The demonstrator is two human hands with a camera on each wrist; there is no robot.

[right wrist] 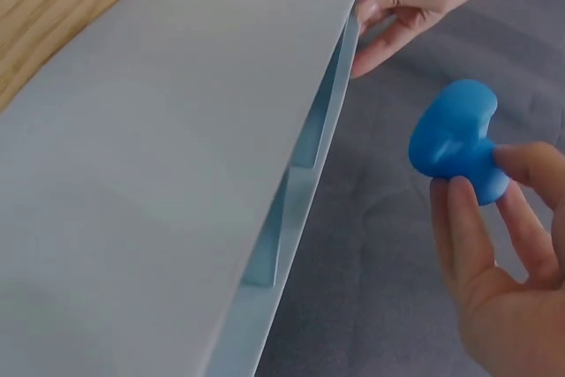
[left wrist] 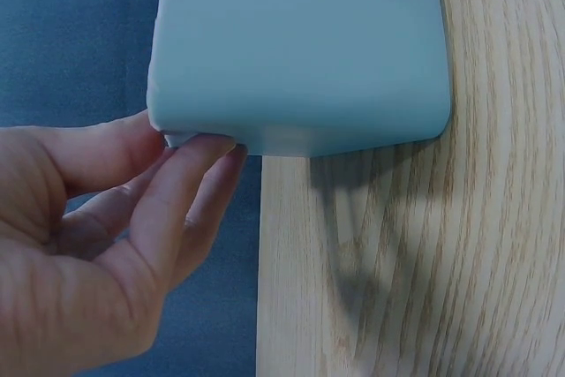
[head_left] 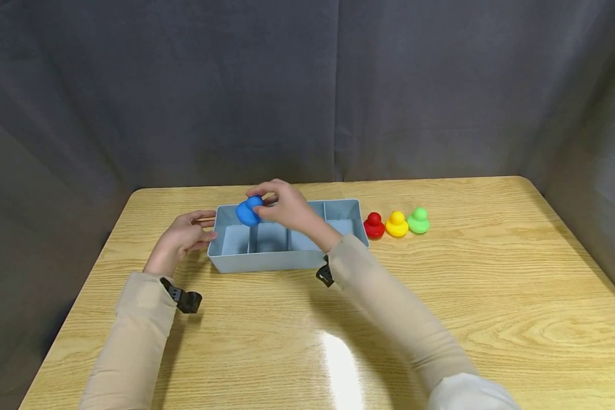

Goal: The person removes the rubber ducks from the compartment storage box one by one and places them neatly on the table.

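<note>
Blue duck (head_left: pixel 249 211): glossy, rounded, one solid colour; held above the tray's left end.
Right hand (head_left: pixel 286 208): fingers pinched the duck's head.
Left hand (head_left: pixel 184 234): fingers lay loosely straight against the tray's left wall.
Tray (head_left: pixel 287 259): grey-blue, divided into compartments, on the worktop (head_left: pixel 492 296).
</note>
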